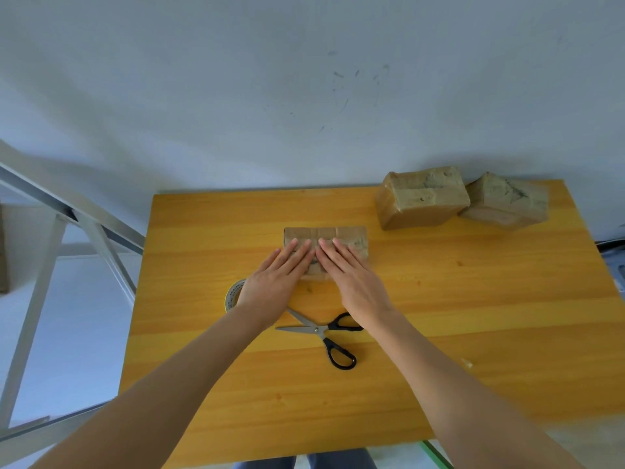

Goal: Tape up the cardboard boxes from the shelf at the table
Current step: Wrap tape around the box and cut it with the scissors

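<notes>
A small flat cardboard box (338, 233) lies in the middle of the orange wooden table (473, 299). My left hand (275, 280) and my right hand (351, 279) both press flat on its top, fingers straight and side by side, fingertips near the box's centre line. A tape roll (232, 295) lies just left of my left wrist, partly hidden by it. Black-handled scissors (324, 333) lie open on the table between my forearms.
Two larger cardboard boxes, one (422, 198) beside another (505, 201), stand at the table's far right against the white wall. A metal shelf frame (84, 225) stands to the left of the table. A small scrap (467, 363) lies on the right.
</notes>
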The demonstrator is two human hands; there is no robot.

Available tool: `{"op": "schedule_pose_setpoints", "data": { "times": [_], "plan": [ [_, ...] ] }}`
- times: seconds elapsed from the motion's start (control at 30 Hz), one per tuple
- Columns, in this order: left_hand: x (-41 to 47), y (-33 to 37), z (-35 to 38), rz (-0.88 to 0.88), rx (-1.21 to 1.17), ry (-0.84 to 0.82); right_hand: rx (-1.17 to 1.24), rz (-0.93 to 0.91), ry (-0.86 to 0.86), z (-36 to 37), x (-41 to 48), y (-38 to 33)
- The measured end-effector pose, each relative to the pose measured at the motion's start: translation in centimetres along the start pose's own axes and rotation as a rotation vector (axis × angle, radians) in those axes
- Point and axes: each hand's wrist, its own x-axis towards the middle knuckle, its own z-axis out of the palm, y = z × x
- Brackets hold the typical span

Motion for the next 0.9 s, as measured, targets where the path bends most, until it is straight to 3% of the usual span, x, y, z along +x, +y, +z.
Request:
{"op": "schedule_pose_setpoints", "data": {
  "times": [0.17, 0.43, 0.57, 0.73, 0.9],
  "plan": [
    [0.1, -0.4, -2.0, -0.041, -0.056, -0.090, 0.050, 0.037, 0.028, -1.3, 0.3, 0.3],
    [0.7, 0.4, -1.8, -0.050, 0.019, -0.178, 0.018, 0.073, -0.177, -0.8, 0.3, -0.7],
    [0.9, -0.2, -3.0, -0.011, -0.009, -0.136, -0.063, 0.117, -0.151, -1.8, 1.2, 0.1],
    [-0.2, 0.1, -2.1, 0.007, 0.016, -0.169, -0.059, 0.007, -0.210, -1.4, -0.2, 0.4],
    [-0.4, 1.4, -0.4, 0.096, 0.112, -0.090, -0.035, 0.022, -0.151, -1.8, -3.4, 1.9]
  ]
}}
